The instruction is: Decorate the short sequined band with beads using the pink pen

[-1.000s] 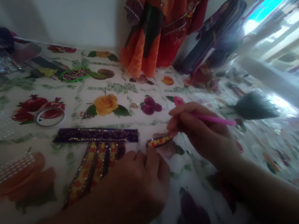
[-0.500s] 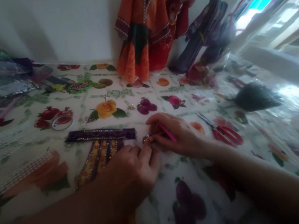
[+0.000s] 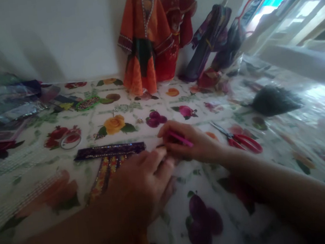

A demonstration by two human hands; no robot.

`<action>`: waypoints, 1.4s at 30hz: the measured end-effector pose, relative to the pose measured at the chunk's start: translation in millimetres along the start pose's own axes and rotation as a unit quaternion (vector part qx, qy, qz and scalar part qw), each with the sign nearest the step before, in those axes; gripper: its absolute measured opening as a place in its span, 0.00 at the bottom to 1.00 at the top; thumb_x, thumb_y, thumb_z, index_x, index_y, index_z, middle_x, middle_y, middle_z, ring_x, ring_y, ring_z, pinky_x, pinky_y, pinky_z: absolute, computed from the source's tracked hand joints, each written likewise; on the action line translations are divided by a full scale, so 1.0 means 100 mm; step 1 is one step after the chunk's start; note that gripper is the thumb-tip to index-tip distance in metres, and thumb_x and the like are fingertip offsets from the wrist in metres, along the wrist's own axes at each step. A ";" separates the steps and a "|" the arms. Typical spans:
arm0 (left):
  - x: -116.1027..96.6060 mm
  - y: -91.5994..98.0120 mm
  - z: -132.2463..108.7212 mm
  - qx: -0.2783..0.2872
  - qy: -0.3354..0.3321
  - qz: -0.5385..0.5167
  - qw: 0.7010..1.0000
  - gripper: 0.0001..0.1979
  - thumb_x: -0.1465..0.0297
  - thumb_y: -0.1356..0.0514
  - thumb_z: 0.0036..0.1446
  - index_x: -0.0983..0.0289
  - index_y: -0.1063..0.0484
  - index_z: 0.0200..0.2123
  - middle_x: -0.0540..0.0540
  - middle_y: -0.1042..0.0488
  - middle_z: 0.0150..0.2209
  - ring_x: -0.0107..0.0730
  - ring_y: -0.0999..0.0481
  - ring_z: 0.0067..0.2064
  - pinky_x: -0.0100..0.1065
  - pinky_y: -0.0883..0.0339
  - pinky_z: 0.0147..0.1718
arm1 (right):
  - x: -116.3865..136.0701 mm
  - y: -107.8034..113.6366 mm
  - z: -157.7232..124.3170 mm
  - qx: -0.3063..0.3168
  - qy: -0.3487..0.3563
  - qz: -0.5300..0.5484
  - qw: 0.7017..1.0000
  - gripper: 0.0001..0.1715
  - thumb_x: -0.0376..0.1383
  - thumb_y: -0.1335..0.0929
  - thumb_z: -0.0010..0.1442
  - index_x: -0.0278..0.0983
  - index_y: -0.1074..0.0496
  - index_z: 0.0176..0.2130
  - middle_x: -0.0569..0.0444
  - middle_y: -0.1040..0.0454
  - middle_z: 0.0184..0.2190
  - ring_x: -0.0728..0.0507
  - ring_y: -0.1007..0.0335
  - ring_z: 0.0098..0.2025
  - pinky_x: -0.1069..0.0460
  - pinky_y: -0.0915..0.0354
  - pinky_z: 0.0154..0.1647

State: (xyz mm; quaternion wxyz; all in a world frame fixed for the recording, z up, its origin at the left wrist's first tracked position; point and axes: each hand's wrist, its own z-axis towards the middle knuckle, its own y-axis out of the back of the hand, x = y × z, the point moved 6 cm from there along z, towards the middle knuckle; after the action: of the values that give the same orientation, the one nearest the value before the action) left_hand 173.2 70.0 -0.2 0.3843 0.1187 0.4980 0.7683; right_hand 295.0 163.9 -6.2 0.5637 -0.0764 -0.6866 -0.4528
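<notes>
My right hand (image 3: 186, 140) is closed round a slim pink pen-like tool (image 3: 179, 138), its tip hidden by the fingers. Against it, my left hand (image 3: 145, 177) is closed in a pinch; whatever lies between its fingertips is covered. Just beyond the left hand lies a dark purple fabric band (image 3: 110, 151) edged with shiny stones. Yellow-and-red patterned strips (image 3: 100, 176) with sparkling trim run from below the band and pass partly under the left hand.
Red-handled scissors (image 3: 244, 143) lie right of my right hand. Rows of small stones (image 3: 31, 195) and a round ring-shaped item (image 3: 70, 140) are at left. Behind, a green-rimmed bead dish (image 3: 87, 103) and small orange (image 3: 141, 42) and red (image 3: 177, 30) garments stand near the wall.
The view has tilted up slightly. My hands have drawn closer together, and the small beaded piece that showed at the fingertips is now covered. The pink tool stays in my right hand.
</notes>
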 end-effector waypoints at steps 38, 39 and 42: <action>0.46 -0.11 -0.02 0.045 0.391 -0.417 0.819 0.08 0.66 0.44 0.63 0.61 0.32 0.31 0.44 0.39 0.22 0.21 0.41 0.21 0.25 0.49 0.18 | 0.16 0.14 -0.12 0.119 -0.001 0.037 0.992 0.13 0.37 0.32 0.63 0.38 0.34 0.47 0.55 0.26 0.35 0.49 0.28 0.34 0.54 0.32 0.33; 0.46 -0.12 -0.02 0.050 0.390 -0.409 0.824 0.08 0.66 0.44 0.63 0.61 0.32 0.31 0.44 0.38 0.22 0.22 0.41 0.20 0.25 0.49 0.18 | 0.15 0.17 -0.13 0.119 0.001 0.009 0.993 0.13 0.36 0.32 0.63 0.38 0.34 0.48 0.56 0.27 0.35 0.50 0.30 0.32 0.55 0.33 0.32; 0.45 -0.13 -0.01 0.064 0.375 -0.376 0.845 0.05 0.67 0.44 0.62 0.60 0.31 0.34 0.46 0.33 0.23 0.24 0.36 0.21 0.25 0.46 0.18 | 0.11 0.23 -0.14 0.112 0.008 -0.065 0.991 0.15 0.31 0.32 0.60 0.39 0.34 0.48 0.59 0.29 0.32 0.51 0.35 0.28 0.57 0.38 0.27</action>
State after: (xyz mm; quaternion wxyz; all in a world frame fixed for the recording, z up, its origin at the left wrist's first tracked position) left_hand 148.1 103.6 -20.7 0.4193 -0.3498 0.6589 0.5173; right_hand 314.8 163.0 14.7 0.5438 0.0362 -0.7319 -0.4091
